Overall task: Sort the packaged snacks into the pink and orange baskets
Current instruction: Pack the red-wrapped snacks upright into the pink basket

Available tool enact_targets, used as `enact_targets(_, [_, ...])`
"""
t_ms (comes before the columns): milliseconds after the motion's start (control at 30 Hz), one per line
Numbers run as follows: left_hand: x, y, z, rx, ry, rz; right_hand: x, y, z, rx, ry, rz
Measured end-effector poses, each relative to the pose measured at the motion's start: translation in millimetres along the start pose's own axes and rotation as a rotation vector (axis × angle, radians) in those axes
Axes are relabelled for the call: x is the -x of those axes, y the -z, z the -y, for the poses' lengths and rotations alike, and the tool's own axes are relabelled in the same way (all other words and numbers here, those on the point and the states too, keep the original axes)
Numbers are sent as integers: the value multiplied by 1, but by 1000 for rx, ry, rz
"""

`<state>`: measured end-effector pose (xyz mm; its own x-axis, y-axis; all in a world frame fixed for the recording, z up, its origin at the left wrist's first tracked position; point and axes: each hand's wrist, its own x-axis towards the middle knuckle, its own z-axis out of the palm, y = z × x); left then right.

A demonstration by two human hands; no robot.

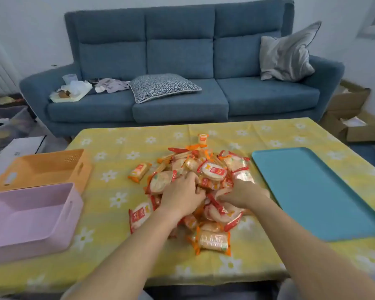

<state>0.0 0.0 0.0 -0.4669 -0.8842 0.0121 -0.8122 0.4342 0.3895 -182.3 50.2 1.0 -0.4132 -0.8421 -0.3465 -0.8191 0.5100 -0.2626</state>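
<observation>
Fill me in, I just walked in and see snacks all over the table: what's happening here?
A person is starting to sort a pile of packaged snacks heaped on a yellow flowered tablecloth. Both the left hand and the right hand are dug into the pile. The pink basket and the orange basket sit side by side at the left, both empty. A blue tray lies at the right, also bare.

I see a table (108, 245) with a yellow flower cloth — on it sit an orange basket (41, 167), a pink basket (30, 215), a snack pile (195, 191) and a blue tray (312, 191).
</observation>
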Motion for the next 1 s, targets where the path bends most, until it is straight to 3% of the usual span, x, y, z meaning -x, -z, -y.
enact_targets(167, [-6,-21,-1,231,82,257,-17,2,-14,-134,21,112])
enact_targets(367, [-9,-31,-15,-163,-2,260,-38,27,-27,-455,70,17])
enact_targets(500, [-7,-52,-35,-238,-9,280,-44,26,-25,-910,109,-25])
enact_targets(567, [-9,-51,-36,-184,-10,263,-53,23,-20,-1079,83,-79])
enact_targets(633, [-13,-39,-30,23,9,264,-61,20,-13,-1204,31,-114])
enact_targets(733, [-19,-10,-7,399,89,221,-70,11,-3,-988,96,-219])
enact_targets(867, [-34,20,63,618,315,-189,-67,4,14,-553,182,-144])
enact_targets(933, [-39,22,95,657,419,-196,-65,5,20,-477,187,-140])
enact_targets(1000, [-43,16,111,755,472,-74,-60,10,26,-463,169,-132])
